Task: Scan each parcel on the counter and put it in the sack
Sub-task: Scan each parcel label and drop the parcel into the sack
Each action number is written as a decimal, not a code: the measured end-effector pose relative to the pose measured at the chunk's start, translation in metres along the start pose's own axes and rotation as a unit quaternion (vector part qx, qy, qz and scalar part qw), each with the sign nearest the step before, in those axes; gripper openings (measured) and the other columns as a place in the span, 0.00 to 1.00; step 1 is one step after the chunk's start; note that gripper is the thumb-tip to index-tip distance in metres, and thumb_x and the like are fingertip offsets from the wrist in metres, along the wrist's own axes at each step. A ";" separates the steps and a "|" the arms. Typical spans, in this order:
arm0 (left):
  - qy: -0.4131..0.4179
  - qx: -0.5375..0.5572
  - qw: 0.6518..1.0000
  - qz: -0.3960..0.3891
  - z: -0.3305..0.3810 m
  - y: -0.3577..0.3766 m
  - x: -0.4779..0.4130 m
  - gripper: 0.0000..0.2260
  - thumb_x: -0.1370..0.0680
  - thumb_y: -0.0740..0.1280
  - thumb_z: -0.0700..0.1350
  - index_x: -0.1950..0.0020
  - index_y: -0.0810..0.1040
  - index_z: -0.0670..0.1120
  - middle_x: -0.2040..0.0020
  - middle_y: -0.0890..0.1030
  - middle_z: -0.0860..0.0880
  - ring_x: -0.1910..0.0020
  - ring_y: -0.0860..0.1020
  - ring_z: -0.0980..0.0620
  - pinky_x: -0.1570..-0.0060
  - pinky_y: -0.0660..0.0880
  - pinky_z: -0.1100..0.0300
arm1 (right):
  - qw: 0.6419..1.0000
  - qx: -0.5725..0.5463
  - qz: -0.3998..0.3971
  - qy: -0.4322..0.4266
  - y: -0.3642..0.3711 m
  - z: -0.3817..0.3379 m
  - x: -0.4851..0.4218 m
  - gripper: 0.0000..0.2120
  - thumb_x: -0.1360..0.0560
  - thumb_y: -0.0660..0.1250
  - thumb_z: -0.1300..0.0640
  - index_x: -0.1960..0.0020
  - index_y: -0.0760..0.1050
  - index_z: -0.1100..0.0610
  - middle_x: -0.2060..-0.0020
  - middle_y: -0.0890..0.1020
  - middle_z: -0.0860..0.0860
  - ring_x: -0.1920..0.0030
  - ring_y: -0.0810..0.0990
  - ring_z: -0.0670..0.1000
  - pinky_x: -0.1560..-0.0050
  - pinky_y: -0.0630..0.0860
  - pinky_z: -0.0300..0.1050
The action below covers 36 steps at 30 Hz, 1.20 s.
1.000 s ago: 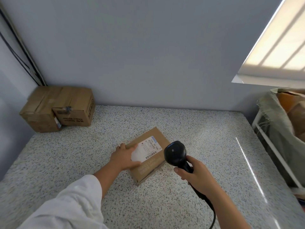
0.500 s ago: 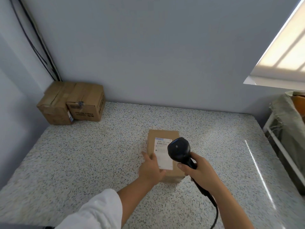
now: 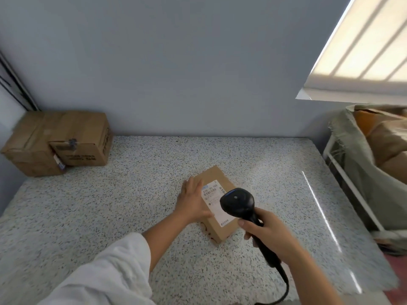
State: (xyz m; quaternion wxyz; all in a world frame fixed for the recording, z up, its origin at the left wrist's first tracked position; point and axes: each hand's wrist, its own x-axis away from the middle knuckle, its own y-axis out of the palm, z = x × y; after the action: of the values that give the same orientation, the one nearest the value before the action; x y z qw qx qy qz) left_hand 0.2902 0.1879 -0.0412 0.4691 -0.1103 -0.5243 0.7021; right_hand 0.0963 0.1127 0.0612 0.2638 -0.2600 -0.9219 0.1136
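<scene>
Speckled worktop [image 3: 110, 216] holds one flat parcel [image 3: 214, 175] near its middle. The left hand [image 3: 191, 201] lies flat and open on it; the right hand [image 3: 272, 235] grips the scanner [image 3: 236, 203]. The scanner hangs very close over the label [image 3: 211, 195] and hides part of it, so the scan might miss.

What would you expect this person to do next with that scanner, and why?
Probably aim the scanner at the label and trigger it. The left hand lies flat on the parcel, steadying it label-up on the counter, and the right hand grips the scanner just over that label. The parcel is not yet in the sack at the right, so scanning likely comes first.
</scene>
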 end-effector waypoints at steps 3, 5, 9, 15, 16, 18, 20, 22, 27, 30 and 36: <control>0.013 -0.036 0.997 -0.066 -0.011 0.002 -0.014 0.51 0.32 0.73 0.59 0.23 0.40 0.51 0.25 0.32 0.44 0.26 0.33 0.40 0.29 0.47 0.39 | 0.999 -0.046 -0.002 0.011 0.001 0.002 0.003 0.03 0.27 0.68 0.60 0.53 0.77 0.56 0.69 0.79 0.52 0.75 0.76 0.43 0.70 0.74 0.36; 0.005 -0.042 0.996 -0.074 -0.016 0.004 -0.019 0.50 0.34 0.73 0.61 0.23 0.43 0.54 0.25 0.32 0.45 0.26 0.33 0.41 0.29 0.51 0.38 | 0.997 -0.074 0.003 0.018 0.001 0.002 0.004 0.03 0.26 0.68 0.60 0.52 0.76 0.57 0.70 0.79 0.53 0.74 0.76 0.44 0.69 0.74 0.38; -0.016 -0.064 0.997 -0.046 -0.014 0.007 -0.014 0.49 0.37 0.73 0.66 0.24 0.50 0.57 0.24 0.40 0.45 0.26 0.41 0.39 0.33 0.64 0.43 | 0.998 -0.057 0.004 0.030 0.001 0.004 -0.001 0.05 0.26 0.67 0.59 0.52 0.76 0.58 0.69 0.79 0.55 0.74 0.76 0.45 0.69 0.74 0.39; -0.089 -0.033 0.995 0.009 0.006 0.034 0.015 0.49 0.37 0.70 0.70 0.24 0.50 0.56 0.25 0.43 0.43 0.27 0.46 0.38 0.34 0.65 0.43 | 0.999 0.004 -0.035 0.033 0.003 0.011 -0.002 0.09 0.27 0.68 0.52 0.52 0.77 0.56 0.68 0.81 0.56 0.70 0.76 0.52 0.63 0.74 0.46; -0.097 -0.028 0.995 0.017 0.007 0.037 0.019 0.49 0.37 0.69 0.70 0.24 0.51 0.55 0.25 0.43 0.43 0.27 0.46 0.38 0.34 0.64 0.42 | 0.999 0.016 -0.041 0.029 0.004 0.011 -0.002 0.10 0.28 0.69 0.51 0.51 0.77 0.56 0.68 0.81 0.55 0.70 0.76 0.52 0.63 0.74 0.46; -0.107 -0.018 0.993 0.033 0.008 0.042 0.024 0.48 0.37 0.69 0.71 0.24 0.51 0.55 0.25 0.43 0.43 0.27 0.46 0.38 0.35 0.64 0.43 | 0.998 0.049 -0.043 0.013 0.007 0.010 -0.002 0.10 0.28 0.70 0.50 0.51 0.77 0.54 0.69 0.81 0.51 0.72 0.77 0.47 0.65 0.75 0.43; -0.110 -0.015 0.993 0.039 0.006 0.044 0.025 0.48 0.37 0.69 0.71 0.24 0.52 0.56 0.25 0.43 0.43 0.27 0.46 0.38 0.35 0.64 0.43 | 0.996 0.076 -0.037 -0.006 0.009 0.008 -0.001 0.08 0.29 0.70 0.51 0.52 0.77 0.53 0.71 0.80 0.48 0.75 0.76 0.43 0.68 0.73 0.40; -0.111 -0.018 0.993 0.039 0.006 0.044 0.026 0.48 0.38 0.69 0.71 0.25 0.51 0.56 0.25 0.44 0.43 0.27 0.47 0.38 0.35 0.65 0.44 | 0.996 0.088 -0.034 -0.012 0.010 0.007 -0.002 0.08 0.29 0.70 0.51 0.53 0.77 0.53 0.72 0.80 0.48 0.76 0.75 0.43 0.68 0.73 0.40; -0.111 -0.023 0.993 0.041 0.006 0.043 0.028 0.48 0.37 0.69 0.70 0.24 0.50 0.55 0.25 0.44 0.43 0.27 0.47 0.39 0.35 0.66 0.44 | 0.994 0.104 -0.037 -0.024 0.010 0.009 -0.002 0.06 0.28 0.69 0.51 0.54 0.77 0.52 0.72 0.80 0.48 0.75 0.75 0.44 0.67 0.74 0.42; -0.110 -0.014 0.993 0.040 0.006 0.044 0.028 0.49 0.37 0.70 0.69 0.24 0.50 0.55 0.25 0.44 0.43 0.27 0.47 0.38 0.35 0.66 0.44 | 0.991 0.120 -0.045 -0.030 0.010 0.010 -0.002 0.04 0.28 0.69 0.51 0.56 0.77 0.50 0.71 0.80 0.48 0.74 0.76 0.44 0.67 0.75 0.41; -0.107 -0.005 0.994 0.038 0.006 0.044 0.026 0.48 0.35 0.72 0.65 0.24 0.49 0.54 0.25 0.43 0.42 0.27 0.46 0.38 0.36 0.66 0.45 | 0.988 0.137 -0.054 -0.043 0.008 0.014 -0.003 0.03 0.29 0.70 0.50 0.57 0.76 0.46 0.62 0.83 0.55 0.61 0.82 0.60 0.64 0.78 0.48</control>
State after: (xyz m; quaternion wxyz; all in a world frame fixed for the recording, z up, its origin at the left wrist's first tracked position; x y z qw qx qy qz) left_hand 0.2482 0.2036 -0.0670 0.3831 -0.0566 -0.5703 0.7244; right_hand 0.0943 0.1168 0.0448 0.2632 -0.1664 -0.9206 0.2355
